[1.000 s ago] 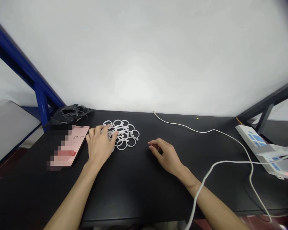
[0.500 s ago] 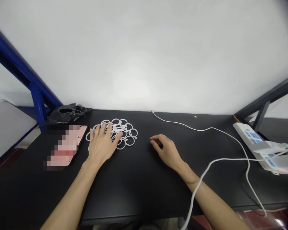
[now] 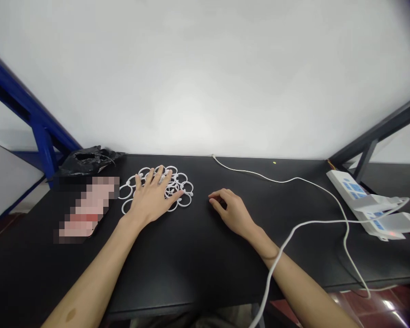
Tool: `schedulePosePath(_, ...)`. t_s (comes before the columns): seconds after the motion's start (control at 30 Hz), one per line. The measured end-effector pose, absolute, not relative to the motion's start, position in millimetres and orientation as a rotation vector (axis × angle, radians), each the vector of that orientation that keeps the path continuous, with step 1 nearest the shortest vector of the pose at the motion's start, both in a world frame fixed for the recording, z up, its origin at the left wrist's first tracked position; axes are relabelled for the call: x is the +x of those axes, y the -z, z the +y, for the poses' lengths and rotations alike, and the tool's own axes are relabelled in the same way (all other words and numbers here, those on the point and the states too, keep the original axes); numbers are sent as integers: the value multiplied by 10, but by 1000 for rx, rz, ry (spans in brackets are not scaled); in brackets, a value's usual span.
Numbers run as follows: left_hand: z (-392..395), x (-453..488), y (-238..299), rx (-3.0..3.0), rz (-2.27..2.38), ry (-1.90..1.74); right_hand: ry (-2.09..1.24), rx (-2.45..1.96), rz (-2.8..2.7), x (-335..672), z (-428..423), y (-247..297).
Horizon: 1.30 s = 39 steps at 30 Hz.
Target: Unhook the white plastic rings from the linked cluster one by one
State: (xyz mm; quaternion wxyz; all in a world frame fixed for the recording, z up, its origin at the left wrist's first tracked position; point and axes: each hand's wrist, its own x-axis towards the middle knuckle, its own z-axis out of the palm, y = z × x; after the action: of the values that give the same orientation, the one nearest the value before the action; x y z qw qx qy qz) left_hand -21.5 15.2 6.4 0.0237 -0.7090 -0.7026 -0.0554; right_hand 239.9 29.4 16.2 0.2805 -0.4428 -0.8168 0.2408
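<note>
My left hand [image 3: 152,198] lies flat with fingers spread on top of a pile of white plastic rings [image 3: 181,187] at the back left of the black table [image 3: 198,255]. It covers much of the pile; several rings show on both sides of it. My right hand [image 3: 230,210] rests on the table to the right of the rings, fingers loosely curled and apart, holding nothing.
A pink phone [image 3: 87,207] lies left of the rings, with a crumpled black bag [image 3: 87,160] behind it. A white cable [image 3: 294,180] runs across the table to my right arm. A white power strip [image 3: 369,205] sits at the right edge. Blue frame [image 3: 43,146] stands at left.
My left hand has slid forward and right over the rings and flattened, its fingers spreading. Some rings have spread out to the left. My right hand has barely moved.
</note>
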Motion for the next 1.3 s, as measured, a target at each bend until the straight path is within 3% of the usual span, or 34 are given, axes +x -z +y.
schedulePosePath(1.3, 176, -221, -71, -2370, -2090, 146, -633, -1171, -2272, 2383, 391, -137)
